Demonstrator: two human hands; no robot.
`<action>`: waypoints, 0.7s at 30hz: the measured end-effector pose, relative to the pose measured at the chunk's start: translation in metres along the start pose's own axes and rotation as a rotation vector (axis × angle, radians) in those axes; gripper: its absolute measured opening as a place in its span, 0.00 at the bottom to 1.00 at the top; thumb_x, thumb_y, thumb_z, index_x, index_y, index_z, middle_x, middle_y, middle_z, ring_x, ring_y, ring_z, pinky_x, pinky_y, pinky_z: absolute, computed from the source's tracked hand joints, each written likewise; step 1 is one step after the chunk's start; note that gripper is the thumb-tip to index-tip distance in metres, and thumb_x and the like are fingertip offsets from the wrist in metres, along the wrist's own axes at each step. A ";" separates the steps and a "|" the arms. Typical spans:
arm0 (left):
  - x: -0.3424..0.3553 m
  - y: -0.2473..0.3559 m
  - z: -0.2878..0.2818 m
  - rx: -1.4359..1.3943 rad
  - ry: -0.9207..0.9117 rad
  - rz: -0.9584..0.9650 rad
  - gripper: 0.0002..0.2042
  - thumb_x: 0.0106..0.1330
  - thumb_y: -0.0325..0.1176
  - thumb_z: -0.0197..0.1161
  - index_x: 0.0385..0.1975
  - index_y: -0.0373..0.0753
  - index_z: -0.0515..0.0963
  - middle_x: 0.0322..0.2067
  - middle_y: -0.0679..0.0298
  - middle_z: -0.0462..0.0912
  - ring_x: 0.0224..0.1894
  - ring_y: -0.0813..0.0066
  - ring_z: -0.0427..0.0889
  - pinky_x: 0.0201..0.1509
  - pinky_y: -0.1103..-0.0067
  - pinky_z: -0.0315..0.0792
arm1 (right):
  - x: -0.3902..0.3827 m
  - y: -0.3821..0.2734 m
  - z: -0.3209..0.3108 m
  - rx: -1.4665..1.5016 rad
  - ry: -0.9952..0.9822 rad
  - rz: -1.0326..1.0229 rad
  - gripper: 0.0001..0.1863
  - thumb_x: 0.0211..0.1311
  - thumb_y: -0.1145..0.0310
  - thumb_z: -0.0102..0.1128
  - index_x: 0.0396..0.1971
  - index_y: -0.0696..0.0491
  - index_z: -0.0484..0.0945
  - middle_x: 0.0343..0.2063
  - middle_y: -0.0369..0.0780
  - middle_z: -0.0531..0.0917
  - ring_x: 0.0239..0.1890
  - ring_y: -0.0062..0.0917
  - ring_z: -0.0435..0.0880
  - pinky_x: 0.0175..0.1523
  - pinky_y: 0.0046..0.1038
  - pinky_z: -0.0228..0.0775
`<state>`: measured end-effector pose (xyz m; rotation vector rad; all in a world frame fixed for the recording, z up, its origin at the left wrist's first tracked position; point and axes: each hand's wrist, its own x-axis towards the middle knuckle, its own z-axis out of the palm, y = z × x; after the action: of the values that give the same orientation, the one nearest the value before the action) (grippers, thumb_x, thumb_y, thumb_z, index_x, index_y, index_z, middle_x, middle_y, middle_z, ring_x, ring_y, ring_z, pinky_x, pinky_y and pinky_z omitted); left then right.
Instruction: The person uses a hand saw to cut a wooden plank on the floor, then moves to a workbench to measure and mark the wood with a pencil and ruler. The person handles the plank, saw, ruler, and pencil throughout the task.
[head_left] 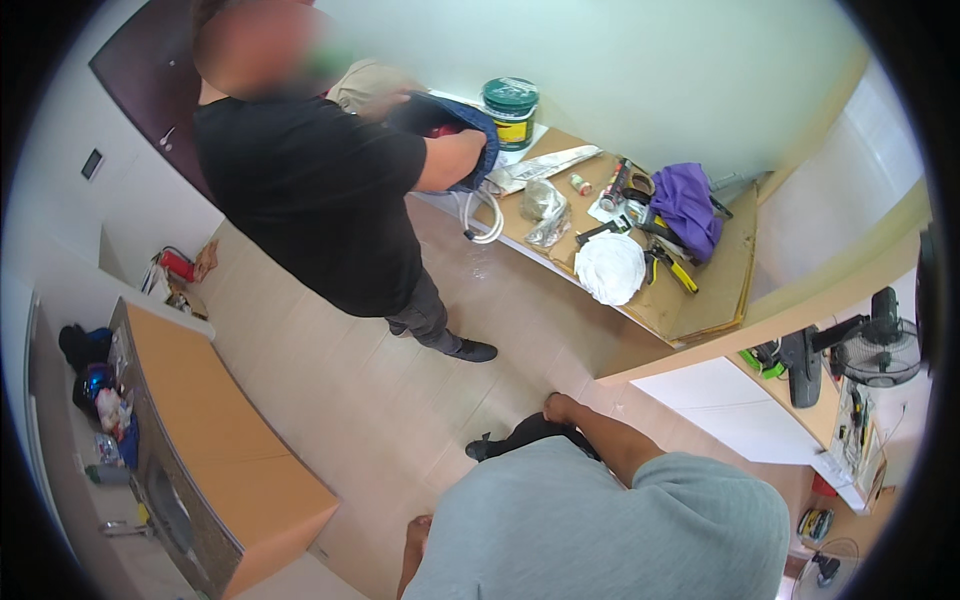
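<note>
Hanging at the person's sides, both hands are empty. The right hand [558,407] rests against the dark trousers [530,432] at the hip, fingers curled loosely inward, grasping nothing. The left hand [418,526] shows only as a sliver beside the grey shirt [600,530]; whether its fingers are bent or slack cannot be told.

The trousers show as a dark patch just above the shirt; their long axis runs from the right hand toward the lower left, ending at a shoe [478,450] whose toe points left.

Across the tiled floor [370,400] stands a second person in a black shirt [310,190], both arms in a blue bag [462,135] near a green bucket [511,108]. Cardboard [715,290] along the wall carries a purple cloth [688,205], a white bundle [610,268] and yellow-handled pliers [672,268]. A cardboard-topped counter [230,440] stands at the left.
</note>
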<state>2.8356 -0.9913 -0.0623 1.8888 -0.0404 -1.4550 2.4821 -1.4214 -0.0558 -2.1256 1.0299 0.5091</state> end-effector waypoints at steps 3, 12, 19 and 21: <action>0.016 0.065 -0.003 0.083 0.061 -0.007 0.08 0.71 0.23 0.54 0.44 0.39 0.80 0.27 0.62 0.81 0.24 0.76 0.78 0.20 0.79 0.66 | -0.026 0.019 0.016 0.086 -0.014 0.061 0.13 0.52 0.63 0.60 0.29 0.55 0.89 0.37 0.51 0.88 0.42 0.46 0.88 0.49 0.43 0.80; 0.000 0.181 0.046 0.276 0.088 -0.076 0.09 0.72 0.28 0.57 0.48 0.40 0.80 0.28 0.62 0.83 0.18 0.79 0.72 0.17 0.81 0.61 | -0.074 0.085 0.037 0.194 0.086 0.268 0.18 0.58 0.55 0.54 0.31 0.54 0.87 0.36 0.52 0.87 0.42 0.49 0.86 0.51 0.44 0.77; -0.016 0.138 0.112 0.444 -0.018 -0.012 0.13 0.69 0.25 0.54 0.50 0.37 0.81 0.37 0.59 0.85 0.32 0.75 0.83 0.24 0.79 0.70 | -0.111 0.130 0.041 0.412 0.166 0.295 0.12 0.53 0.61 0.59 0.26 0.52 0.86 0.34 0.47 0.88 0.34 0.41 0.86 0.44 0.40 0.78; -0.023 0.128 0.129 0.485 -0.059 0.003 0.12 0.69 0.25 0.55 0.49 0.36 0.81 0.39 0.60 0.85 0.34 0.75 0.83 0.26 0.78 0.71 | -0.123 0.150 0.046 0.419 0.176 0.325 0.12 0.54 0.60 0.59 0.26 0.52 0.86 0.33 0.46 0.88 0.32 0.41 0.86 0.43 0.40 0.79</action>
<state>2.7684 -1.1419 0.0178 2.2196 -0.4605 -1.6015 2.2863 -1.3880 -0.0761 -1.6615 1.4532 0.2293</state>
